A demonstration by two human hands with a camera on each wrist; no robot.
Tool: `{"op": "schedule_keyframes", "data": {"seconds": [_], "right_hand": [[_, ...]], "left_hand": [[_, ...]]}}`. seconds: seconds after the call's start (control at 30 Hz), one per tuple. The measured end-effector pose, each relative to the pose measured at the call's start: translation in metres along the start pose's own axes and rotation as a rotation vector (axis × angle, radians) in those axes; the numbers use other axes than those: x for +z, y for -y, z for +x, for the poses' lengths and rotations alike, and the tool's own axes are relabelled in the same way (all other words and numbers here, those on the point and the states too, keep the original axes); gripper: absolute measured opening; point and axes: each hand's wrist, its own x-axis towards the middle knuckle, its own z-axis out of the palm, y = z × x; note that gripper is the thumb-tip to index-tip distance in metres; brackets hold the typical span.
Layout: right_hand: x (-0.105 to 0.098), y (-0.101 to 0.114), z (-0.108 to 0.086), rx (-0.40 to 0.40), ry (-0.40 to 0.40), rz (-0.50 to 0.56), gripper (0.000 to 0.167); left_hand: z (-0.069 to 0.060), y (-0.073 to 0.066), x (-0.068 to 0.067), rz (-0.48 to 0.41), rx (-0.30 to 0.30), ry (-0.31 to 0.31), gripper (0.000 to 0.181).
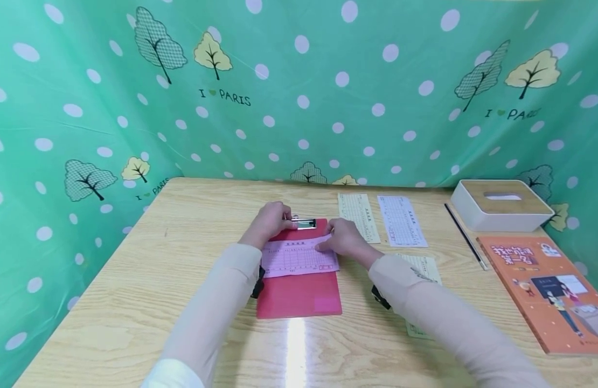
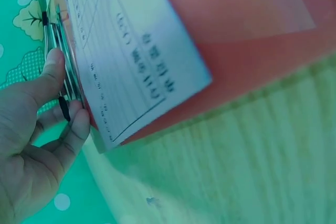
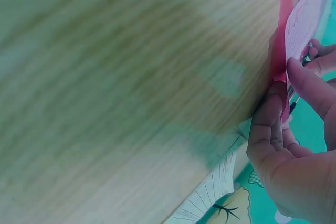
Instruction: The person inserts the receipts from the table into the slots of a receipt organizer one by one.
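Note:
A red clipboard (image 1: 299, 297) lies on the wooden table with its metal clip (image 1: 306, 222) at the far end. Across its upper half lies a pink printed form (image 1: 295, 257), below the clip in the head view. My left hand (image 1: 271, 220) pinches the clip with thumb and fingers; its left wrist view shows the clip's dark-tipped lever between them. On the other side, my right hand (image 1: 348, 238) grips the form's right edge, thumb on top and fingers at the clipboard's edge. Whether the form's top edge sits under the clip, I cannot tell.
Right of the clipboard lie a yellowish form (image 1: 358, 215), a white form (image 1: 402, 221) and a greenish form (image 1: 422, 267) partly under the right sleeve. Farther right are a black pencil (image 1: 465, 236), a tissue box (image 1: 498, 220) and an orange book (image 1: 532, 285). A green curtain backs the table.

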Motion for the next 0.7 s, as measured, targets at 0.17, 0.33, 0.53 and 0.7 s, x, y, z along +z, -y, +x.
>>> {"op": "schedule_keyframes", "data": {"seconds": [0.17,0.33,0.53,0.7], "right_hand": [[0.0,0.003,0.005,-0.003,-0.015,-0.019,0.035],[0.002,0.003,0.01,0.006,-0.04,-0.014,0.038],[0.004,0.003,0.016,0.026,-0.063,-0.044,0.035],[0.003,0.003,0.021,0.038,-0.066,-0.056,0.04]], "left_hand": [[0.002,-0.001,-0.007,0.0,-0.033,0.052,0.018],[0.003,-0.003,-0.013,0.006,-0.038,0.081,0.017],[0.004,-0.003,-0.016,-0.01,-0.012,0.096,0.018],[0.004,-0.004,-0.016,-0.025,-0.008,0.097,0.017]]}}
